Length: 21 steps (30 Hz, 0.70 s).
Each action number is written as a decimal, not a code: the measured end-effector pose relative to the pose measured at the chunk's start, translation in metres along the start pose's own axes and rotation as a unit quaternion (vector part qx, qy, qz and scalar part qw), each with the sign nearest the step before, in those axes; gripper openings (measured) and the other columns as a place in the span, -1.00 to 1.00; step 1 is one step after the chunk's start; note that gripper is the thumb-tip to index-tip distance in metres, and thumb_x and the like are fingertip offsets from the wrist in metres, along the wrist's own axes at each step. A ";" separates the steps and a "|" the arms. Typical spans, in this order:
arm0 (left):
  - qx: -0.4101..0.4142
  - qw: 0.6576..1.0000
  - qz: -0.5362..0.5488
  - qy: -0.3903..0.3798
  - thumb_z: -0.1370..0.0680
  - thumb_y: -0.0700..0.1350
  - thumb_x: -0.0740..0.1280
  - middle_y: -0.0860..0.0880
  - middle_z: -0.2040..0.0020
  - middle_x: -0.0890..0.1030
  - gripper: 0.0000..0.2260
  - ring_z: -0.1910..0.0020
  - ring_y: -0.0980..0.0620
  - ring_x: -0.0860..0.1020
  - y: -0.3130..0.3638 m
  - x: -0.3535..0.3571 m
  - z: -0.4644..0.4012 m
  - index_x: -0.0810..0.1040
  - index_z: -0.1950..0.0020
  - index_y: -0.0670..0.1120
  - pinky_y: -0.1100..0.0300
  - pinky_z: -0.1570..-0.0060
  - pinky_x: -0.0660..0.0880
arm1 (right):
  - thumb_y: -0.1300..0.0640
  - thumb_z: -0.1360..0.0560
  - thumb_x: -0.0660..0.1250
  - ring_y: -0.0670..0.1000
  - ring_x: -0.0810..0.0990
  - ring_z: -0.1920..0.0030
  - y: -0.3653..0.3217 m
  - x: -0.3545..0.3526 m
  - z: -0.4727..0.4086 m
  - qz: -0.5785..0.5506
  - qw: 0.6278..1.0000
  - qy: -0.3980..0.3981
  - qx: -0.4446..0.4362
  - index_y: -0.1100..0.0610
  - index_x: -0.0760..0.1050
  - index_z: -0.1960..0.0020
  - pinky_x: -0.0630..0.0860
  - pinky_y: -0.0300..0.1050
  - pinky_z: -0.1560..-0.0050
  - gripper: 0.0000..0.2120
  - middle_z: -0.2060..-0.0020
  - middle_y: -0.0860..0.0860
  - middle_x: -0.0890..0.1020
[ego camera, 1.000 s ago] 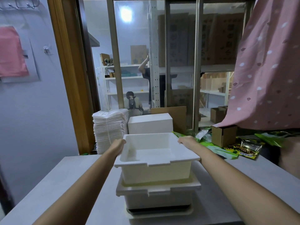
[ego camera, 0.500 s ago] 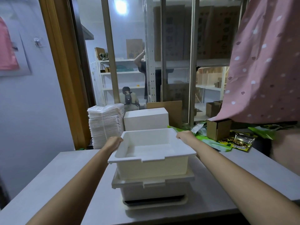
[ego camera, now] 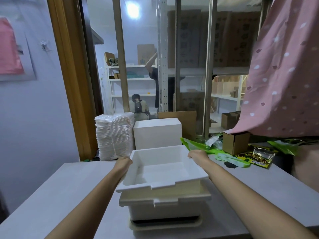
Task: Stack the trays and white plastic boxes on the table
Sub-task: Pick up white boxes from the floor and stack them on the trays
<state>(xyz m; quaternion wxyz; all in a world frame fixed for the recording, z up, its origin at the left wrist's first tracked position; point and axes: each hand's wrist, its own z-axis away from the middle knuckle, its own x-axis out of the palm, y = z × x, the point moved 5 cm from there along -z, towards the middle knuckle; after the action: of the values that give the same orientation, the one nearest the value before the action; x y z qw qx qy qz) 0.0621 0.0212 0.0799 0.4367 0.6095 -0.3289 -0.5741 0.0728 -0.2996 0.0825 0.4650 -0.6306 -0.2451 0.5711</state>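
A white plastic box (ego camera: 162, 169) sits nested partway into a second white box (ego camera: 164, 207), which stands on a cream tray (ego camera: 165, 225) on the grey table (ego camera: 65, 195). My left hand (ego camera: 123, 163) grips the top box's far left corner. At the far right corner my right hand (ego camera: 197, 155) grips the rim. The fingers of both hands are hidden behind the box walls. The top box is tilted slightly, with its left front corner overhanging.
Behind the table stand a tall pile of white trays (ego camera: 114, 137) and a white foam block (ego camera: 158, 132). A small cardboard box (ego camera: 235, 142) and green packets (ego camera: 229, 157) lie at the right under a pink curtain (ego camera: 283, 69). A person crouches behind the glass.
The top box has sunk lower into the box beneath it. Both hands stay on its far corners while the view shifts a little.
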 end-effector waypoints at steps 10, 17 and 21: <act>-0.008 1.000 0.016 0.001 -0.50 -0.30 0.22 -0.15 0.16 0.54 -0.84 0.23 -0.08 0.49 -0.021 0.013 -0.007 0.55 -0.01 -0.20 0.19 0.28 0.38 | 0.23 -0.41 0.27 0.05 0.33 0.19 0.041 0.014 -0.005 -0.065 0.998 -0.012 0.004 0.28 0.44 0.16 0.22 -0.16 0.18 -0.90 0.19 0.07 0.40; 0.014 1.000 -0.026 0.006 -0.26 -0.12 0.17 -0.17 0.09 0.56 -0.62 0.08 -0.17 0.52 -0.021 0.015 -0.005 0.58 0.03 -0.25 0.12 0.12 0.39 | 0.23 -0.44 0.28 0.08 0.43 0.16 0.049 0.017 -0.002 -0.093 0.996 -0.009 0.008 0.12 0.49 0.16 0.32 -0.18 0.24 -0.96 0.28 0.00 0.47; 0.021 0.999 -0.041 0.003 -0.21 -0.12 0.13 -0.13 0.17 0.52 -0.73 0.16 -0.12 0.47 -0.020 0.015 -0.004 0.50 0.20 -0.17 0.15 0.22 0.34 | 0.26 -0.44 0.29 0.09 0.48 0.12 0.053 0.019 -0.003 -0.111 0.994 -0.005 0.002 0.10 0.52 0.20 0.37 -0.13 0.10 -0.90 0.24 0.02 0.51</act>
<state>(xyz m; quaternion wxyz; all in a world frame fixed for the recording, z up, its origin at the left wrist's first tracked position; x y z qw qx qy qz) 0.0658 0.0164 0.0549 0.4012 0.6333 -0.3144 -0.5823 0.0688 -0.3078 0.0271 0.5256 -0.5956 -0.3144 0.5198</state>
